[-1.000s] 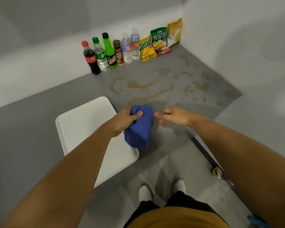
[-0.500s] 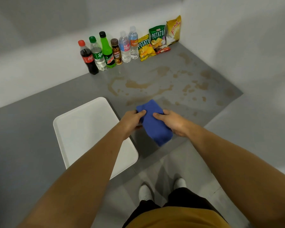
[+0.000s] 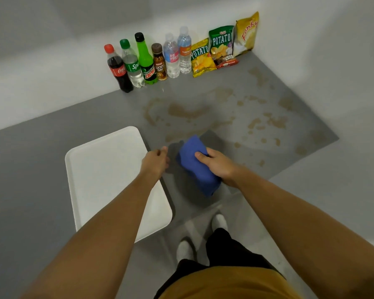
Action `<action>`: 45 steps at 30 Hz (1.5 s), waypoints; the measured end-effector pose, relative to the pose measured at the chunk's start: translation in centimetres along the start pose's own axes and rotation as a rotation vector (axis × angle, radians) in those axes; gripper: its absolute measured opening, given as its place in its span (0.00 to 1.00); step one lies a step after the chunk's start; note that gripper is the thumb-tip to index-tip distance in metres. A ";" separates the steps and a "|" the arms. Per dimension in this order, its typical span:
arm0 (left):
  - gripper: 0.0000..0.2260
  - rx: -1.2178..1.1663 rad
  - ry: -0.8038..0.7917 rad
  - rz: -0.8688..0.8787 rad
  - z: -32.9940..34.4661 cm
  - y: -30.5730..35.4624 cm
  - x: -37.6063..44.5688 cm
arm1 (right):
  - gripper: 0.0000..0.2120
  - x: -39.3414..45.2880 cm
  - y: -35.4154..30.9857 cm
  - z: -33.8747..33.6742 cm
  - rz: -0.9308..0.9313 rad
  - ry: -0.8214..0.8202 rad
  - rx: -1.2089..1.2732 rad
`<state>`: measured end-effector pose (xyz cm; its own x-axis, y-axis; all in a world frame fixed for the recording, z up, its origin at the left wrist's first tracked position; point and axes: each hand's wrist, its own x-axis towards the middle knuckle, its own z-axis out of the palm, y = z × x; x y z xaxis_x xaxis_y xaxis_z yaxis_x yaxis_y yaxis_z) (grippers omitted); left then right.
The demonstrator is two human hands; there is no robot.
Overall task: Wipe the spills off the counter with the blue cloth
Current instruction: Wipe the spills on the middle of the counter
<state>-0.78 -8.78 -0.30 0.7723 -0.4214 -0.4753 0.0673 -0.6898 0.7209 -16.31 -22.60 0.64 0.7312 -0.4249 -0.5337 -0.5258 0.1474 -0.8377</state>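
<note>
The folded blue cloth (image 3: 194,162) hangs over the grey counter (image 3: 52,152) near its front edge, gripped by my right hand (image 3: 218,164) with the thumb on top. My left hand (image 3: 154,161) hovers just left of the cloth, apart from it, fingers loosely curled and holding nothing. Brown spills (image 3: 188,112) spread across the counter beyond the cloth, with more brown patches (image 3: 268,124) toward the right corner.
A white tray (image 3: 104,169) lies on the counter under my left forearm. Several drink bottles (image 3: 146,61) and snack bags (image 3: 221,45) stand in a row against the back wall. White walls close the counter at the back and right.
The cloth passed from my left hand into my right hand. My left hand let go and drew back to the left.
</note>
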 end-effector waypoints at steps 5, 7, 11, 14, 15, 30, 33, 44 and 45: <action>0.20 0.057 0.081 -0.014 0.9 0.1 1.1 | 0.17 2.1 1.5 -1.4 0.083 0.002 -0.430; 0.20 0.046 0.105 -0.016 1.4 0.3 1.5 | 0.19 2.5 2.1 -1.9 0.076 0.051 -0.572; 0.18 0.082 0.156 -0.005 2.4 0.7 1.7 | 0.25 2.2 2.9 -2.5 -0.038 0.192 -0.900; 0.18 0.195 0.170 0.068 2.8 0.8 1.2 | 0.27 1.9 2.9 -2.4 -0.200 0.205 -1.135; 0.18 0.250 0.171 0.104 2.8 0.8 1.0 | 0.29 1.9 3.0 -2.3 -0.251 0.200 -1.206; 0.12 0.447 0.079 0.376 1.1 0.2 3.8 | 0.26 5.8 6.7 3.4 -0.573 0.030 -1.266; 0.11 0.451 0.061 0.432 1.0 -0.1 4.2 | 0.25 6.9 6.5 3.3 -0.582 0.131 -1.237; 0.12 0.425 0.041 0.469 1.1 -1.8 4.6 | 0.27 7.4 6.9 0.3 -0.263 0.541 -1.105; 0.12 0.426 0.033 0.472 1.1 -2.1 4.7 | 0.27 7.0 7.2 0.3 -0.232 0.567 -1.100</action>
<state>2.00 -9.98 -4.59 0.6771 -0.7236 -0.1344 -0.5371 -0.6107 0.5819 -14.86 -24.26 -9.11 0.7094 -0.7039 -0.0339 -0.6924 -0.6872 -0.2199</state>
